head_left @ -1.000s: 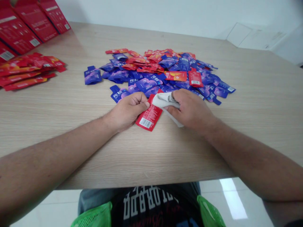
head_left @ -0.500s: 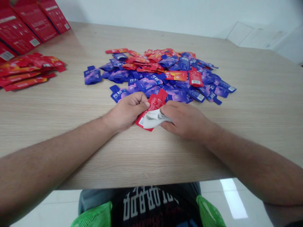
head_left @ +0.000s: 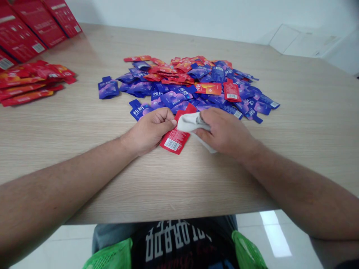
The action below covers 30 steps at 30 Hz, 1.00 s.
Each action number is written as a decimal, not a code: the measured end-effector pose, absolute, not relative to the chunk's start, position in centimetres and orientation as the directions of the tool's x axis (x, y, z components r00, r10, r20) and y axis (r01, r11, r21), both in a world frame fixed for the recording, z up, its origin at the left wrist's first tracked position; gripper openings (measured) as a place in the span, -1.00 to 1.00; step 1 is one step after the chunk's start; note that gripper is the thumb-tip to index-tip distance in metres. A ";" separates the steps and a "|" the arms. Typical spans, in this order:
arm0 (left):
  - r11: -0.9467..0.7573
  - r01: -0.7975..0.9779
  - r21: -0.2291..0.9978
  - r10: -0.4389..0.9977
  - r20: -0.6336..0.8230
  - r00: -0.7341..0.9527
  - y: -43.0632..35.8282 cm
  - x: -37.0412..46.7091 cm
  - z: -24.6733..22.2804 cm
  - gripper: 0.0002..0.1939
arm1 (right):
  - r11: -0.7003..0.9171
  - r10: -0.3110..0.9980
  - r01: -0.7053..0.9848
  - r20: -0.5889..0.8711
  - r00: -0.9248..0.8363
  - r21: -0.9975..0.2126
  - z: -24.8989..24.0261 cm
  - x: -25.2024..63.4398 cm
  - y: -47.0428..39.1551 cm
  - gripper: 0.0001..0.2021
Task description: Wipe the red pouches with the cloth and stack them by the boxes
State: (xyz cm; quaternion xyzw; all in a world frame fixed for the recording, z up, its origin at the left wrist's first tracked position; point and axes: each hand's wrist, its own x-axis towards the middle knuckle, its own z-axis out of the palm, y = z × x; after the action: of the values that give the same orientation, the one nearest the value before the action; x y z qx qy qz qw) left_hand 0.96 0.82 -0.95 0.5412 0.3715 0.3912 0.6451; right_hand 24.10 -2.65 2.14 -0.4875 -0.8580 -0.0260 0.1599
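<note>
My left hand [head_left: 155, 130] pinches the left edge of a red sachet [head_left: 175, 140], which lies on the table with its printed, barcoded back facing up. In my right hand [head_left: 224, 130] is a folded white cloth [head_left: 190, 122], gripped between thumb and fingers. The cloth lies over the upper part of the sachet and a corner of it hangs below my thumb. Just beyond both hands spreads a pile of purple sachets [head_left: 176, 96] and red sachets [head_left: 185, 67]. One purple sachet [head_left: 108, 88] lies apart at the pile's left.
At the left edge, more red sachets [head_left: 30, 82] are stacked on the wooden table [head_left: 140, 186]. Behind them stand several red boxes [head_left: 25, 30]. A white wall [head_left: 196, 18] runs along the back, and the table's front edge is close to my body.
My right hand has moved the cloth up along the red sachet, uncovering its barcode end. My left hand keeps its hold in the same place.
</note>
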 end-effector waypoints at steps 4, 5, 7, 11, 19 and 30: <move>0.101 -0.088 0.991 0.910 -0.056 0.411 0.8 0.9 -0.9 -0.79 | 0.502 0.834 0.858 0.324 -0.447 -0.110 2.2 24.1 -2.6 -0.79; 0.096 -0.082 0.992 0.910 -0.054 0.412 0.8 0.9 -0.9 -0.80 | 0.545 0.817 0.832 0.290 -0.498 -0.105 2.2 23.9 -2.9 -0.81; 0.086 -0.076 0.993 0.910 -0.047 0.412 0.8 0.9 -1.0 -0.80 | 0.624 0.775 0.776 0.208 -0.597 -0.097 2.3 23.4 -3.5 -0.86; 0.105 -0.108 0.989 0.911 -0.052 0.409 0.8 1.0 -1.0 -0.79 | 0.558 0.812 0.824 0.267 -0.519 -0.098 2.2 23.8 -3.0 -0.83; 0.091 -0.082 0.992 0.916 -0.051 0.399 0.7 1.0 -0.8 -0.81 | 0.651 0.752 0.755 0.206 -0.627 -0.079 2.3 23.1 -3.9 -0.87; 0.090 -0.078 0.993 0.915 -0.052 0.400 0.9 1.0 -1.0 -0.82 | 0.650 0.750 0.757 0.208 -0.628 -0.061 2.4 22.9 -4.1 -0.86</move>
State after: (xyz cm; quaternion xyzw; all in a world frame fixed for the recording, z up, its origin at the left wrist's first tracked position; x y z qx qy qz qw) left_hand 0.95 0.90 -1.04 0.5481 0.3817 0.3930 0.6320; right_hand 22.95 -4.05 2.43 -0.4179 -0.9019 -0.0163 0.1076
